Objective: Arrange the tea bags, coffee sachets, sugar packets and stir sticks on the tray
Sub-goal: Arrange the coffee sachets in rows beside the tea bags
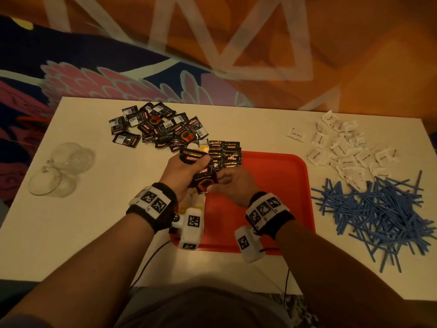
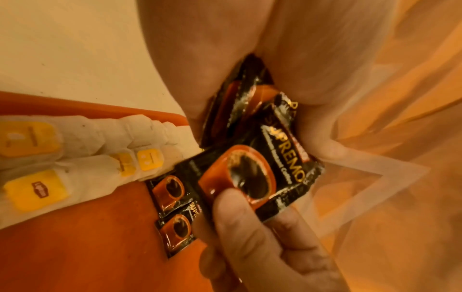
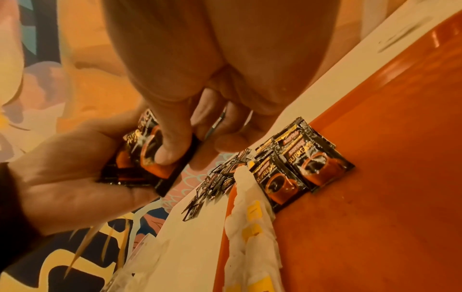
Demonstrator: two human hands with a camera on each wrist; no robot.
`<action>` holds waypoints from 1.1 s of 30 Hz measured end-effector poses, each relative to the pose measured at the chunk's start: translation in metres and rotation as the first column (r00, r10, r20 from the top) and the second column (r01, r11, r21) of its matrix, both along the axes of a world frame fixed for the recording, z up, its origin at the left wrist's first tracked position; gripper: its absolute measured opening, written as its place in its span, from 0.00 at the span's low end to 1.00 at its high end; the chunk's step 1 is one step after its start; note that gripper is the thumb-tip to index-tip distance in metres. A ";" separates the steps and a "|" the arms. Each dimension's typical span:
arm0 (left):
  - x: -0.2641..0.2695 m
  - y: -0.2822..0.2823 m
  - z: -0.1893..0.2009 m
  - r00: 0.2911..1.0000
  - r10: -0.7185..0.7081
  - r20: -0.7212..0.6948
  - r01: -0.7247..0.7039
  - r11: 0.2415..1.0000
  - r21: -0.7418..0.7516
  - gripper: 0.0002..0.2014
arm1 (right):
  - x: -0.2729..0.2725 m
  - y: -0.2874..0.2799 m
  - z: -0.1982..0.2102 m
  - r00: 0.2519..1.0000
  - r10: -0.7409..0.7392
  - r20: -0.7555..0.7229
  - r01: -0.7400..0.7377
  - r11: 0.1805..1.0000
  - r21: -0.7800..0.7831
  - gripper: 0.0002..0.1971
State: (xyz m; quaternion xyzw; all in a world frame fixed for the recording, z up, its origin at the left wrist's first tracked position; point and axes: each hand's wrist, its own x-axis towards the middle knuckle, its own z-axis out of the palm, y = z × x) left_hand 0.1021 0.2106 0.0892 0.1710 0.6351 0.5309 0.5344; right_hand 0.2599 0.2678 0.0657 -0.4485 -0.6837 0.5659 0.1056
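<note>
Black coffee sachets (image 1: 201, 172) fill the left hand (image 1: 183, 172); right hand (image 1: 233, 185) fingers (image 2: 240, 213) pinch the top one. Tea bags (image 2: 82, 154) mostly hidden (two glass cups (image 1: 63, 168) on the counter (image 1: 78, 233)).

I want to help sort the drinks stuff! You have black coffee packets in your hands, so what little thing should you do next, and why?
Probably pull the top sachet free with the right hand and lay it beside the coffee rows on the red tray. The left hand holds a stack of sachets, the right pinches the front one, and the rows look unfinished.
</note>
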 end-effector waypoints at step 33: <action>-0.057 -0.038 -0.051 0.972 0.215 0.089 -0.177 0.931 -0.320 0.08 | -0.021 0.019 -0.088 0.843 -0.328 0.425 0.364 0.932 -0.002 0.11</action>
